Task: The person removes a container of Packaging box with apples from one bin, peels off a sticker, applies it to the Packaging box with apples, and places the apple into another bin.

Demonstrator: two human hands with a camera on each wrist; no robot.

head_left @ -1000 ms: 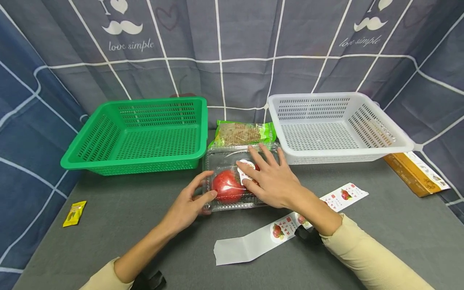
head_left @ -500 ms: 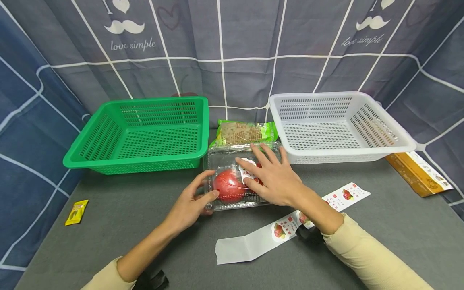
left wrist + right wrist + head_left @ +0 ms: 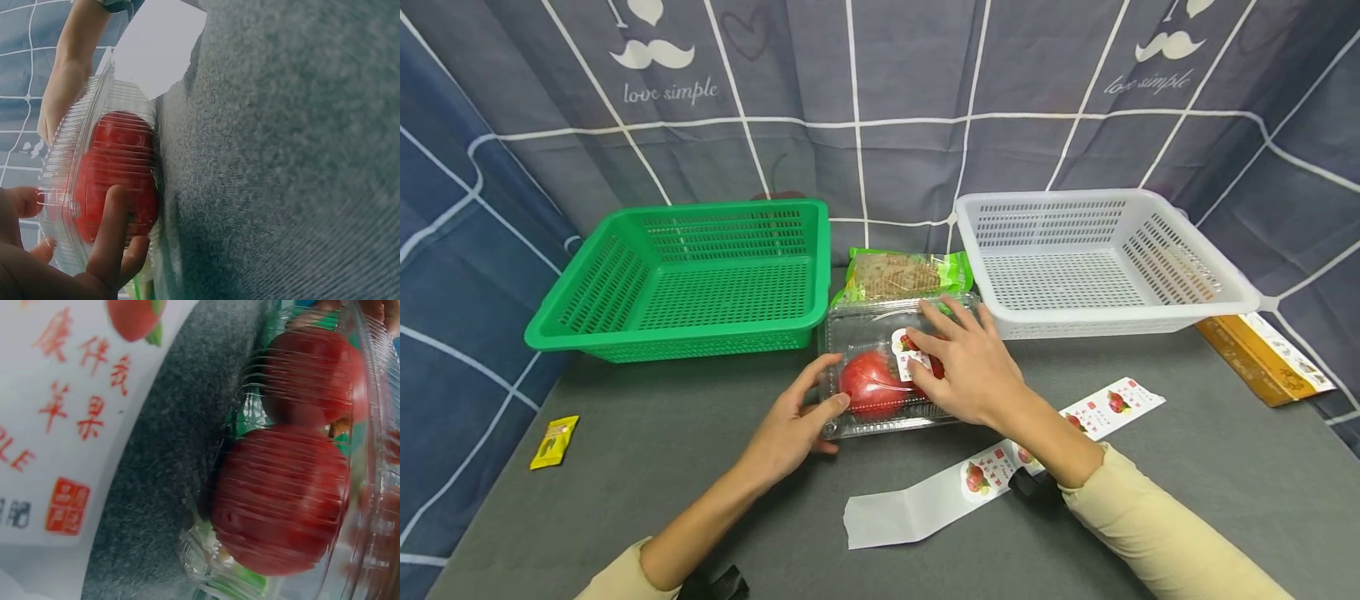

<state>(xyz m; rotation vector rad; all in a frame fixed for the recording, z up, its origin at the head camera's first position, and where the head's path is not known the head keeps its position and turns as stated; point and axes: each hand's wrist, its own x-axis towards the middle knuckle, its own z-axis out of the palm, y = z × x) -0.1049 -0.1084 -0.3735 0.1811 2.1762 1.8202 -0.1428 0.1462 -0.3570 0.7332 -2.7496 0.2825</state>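
Head view: a clear box (image 3: 867, 333) of red fruit (image 3: 868, 385) sits mid-bench (image 3: 790, 533). The left hand (image 3: 788, 429) holds its corner at eight o'clock; the right hand (image 3: 973, 373) lies spread-fingered across the top. Green basket (image 3: 820, 308) at ten, white basket (image 3: 1120, 319) at two and packet (image 3: 898, 275) at twelve limit travel; bench room opens toward seven.

Left wrist view: thin ribbed walls, judged light, slick and easily dented.

Right wrist view: two fruits, judged the main weight and bruisable; support recommended beneath both ends. Label strip (image 3: 69, 425) lies alongside.
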